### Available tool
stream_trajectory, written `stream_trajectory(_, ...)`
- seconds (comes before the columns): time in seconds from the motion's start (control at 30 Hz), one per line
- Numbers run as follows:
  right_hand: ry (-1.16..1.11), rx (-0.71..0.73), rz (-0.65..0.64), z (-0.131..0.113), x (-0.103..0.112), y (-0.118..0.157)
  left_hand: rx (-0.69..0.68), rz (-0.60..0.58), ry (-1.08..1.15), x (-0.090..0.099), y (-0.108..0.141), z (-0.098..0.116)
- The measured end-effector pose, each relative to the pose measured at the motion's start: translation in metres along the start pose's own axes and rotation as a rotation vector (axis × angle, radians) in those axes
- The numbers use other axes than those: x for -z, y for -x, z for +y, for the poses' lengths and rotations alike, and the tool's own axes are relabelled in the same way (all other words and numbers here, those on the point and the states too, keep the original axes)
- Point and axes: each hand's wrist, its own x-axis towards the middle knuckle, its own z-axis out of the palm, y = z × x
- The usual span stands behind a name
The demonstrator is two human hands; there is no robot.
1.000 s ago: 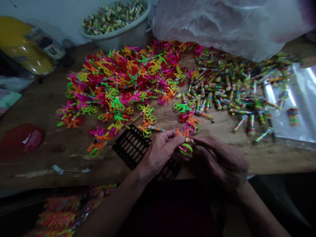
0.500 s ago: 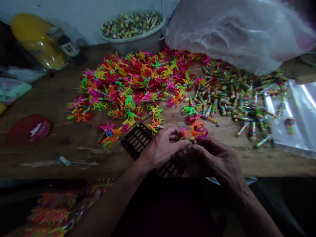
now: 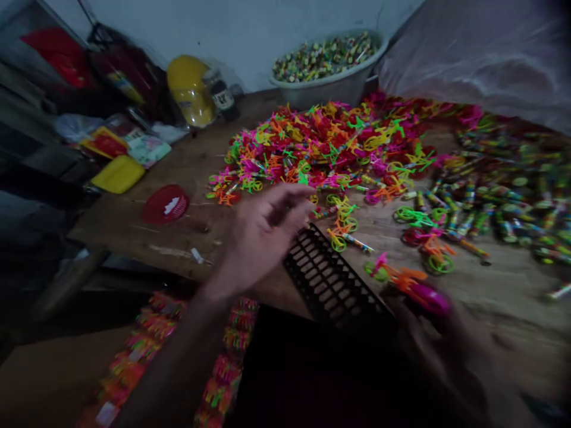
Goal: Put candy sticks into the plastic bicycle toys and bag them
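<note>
My left hand (image 3: pixel 267 229) hovers over the near edge of the toy pile, left of a black slotted rack (image 3: pixel 332 276). Its fingers are curled and blurred, and whether they hold anything cannot be made out. Right of the rack, my right hand (image 3: pixel 439 333) is closed on a toy bicycle (image 3: pixel 408 282) with orange and magenta parts, smeared by motion. A large pile of bright plastic toy bicycles (image 3: pixel 312 148) lies behind my hands. Small candy-filled tubes (image 3: pixel 473 202) are heaped on the right.
A grey tub (image 3: pixel 321 92) of small tubes stands at the back beside a large plastic bag (image 3: pixel 468 65). A red lid (image 3: pixel 166 204), yellow container (image 3: pixel 190 89) and dark bottle (image 3: pixel 222 98) are on the left. Packed toys (image 3: pixel 129 362) lie below the table (image 3: pixel 200 160).
The view has turned left. My hands have parted: the left moved away over the pile, the right stays with the bicycle. The small toy cluster left of the rack is now hidden or gone.
</note>
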Motion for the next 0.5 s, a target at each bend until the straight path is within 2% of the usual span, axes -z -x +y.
stream_trajectory(0.03,-0.023,0.071,-0.039,-0.007,-0.01,-0.001,-0.035,0.08,-0.03,0.015,-0.004,-0.009)
stream_trajectory(0.07,-0.042,0.142,-0.075,-0.014,-0.02,-0.003,-0.066,0.093,-0.068,0.027,-0.008,-0.019)
stream_trajectory(0.1,-0.057,0.198,-0.102,-0.02,-0.031,-0.005,-0.069,0.062,-0.103,0.035,-0.011,-0.031)
stream_trajectory(0.17,-0.06,0.236,-0.094,-0.027,-0.049,-0.007,-0.005,-0.072,-0.139,0.041,-0.013,-0.054)
stream_trajectory(0.23,-0.032,0.23,-0.046,-0.025,-0.062,-0.01,0.061,-0.2,-0.112,0.037,-0.01,-0.07)
stream_trajectory(0.3,-0.001,0.235,-0.036,-0.018,-0.068,-0.014,0.08,-0.255,-0.099,0.03,-0.003,-0.075)
stream_trajectory(0.4,0.024,0.27,-0.061,-0.007,-0.065,-0.028,0.098,-0.184,-0.135,0.017,0.008,-0.072)
stream_trajectory(0.5,0.056,0.309,-0.087,-0.01,-0.055,-0.047,0.201,-0.085,-0.098,0.004,0.023,-0.067)
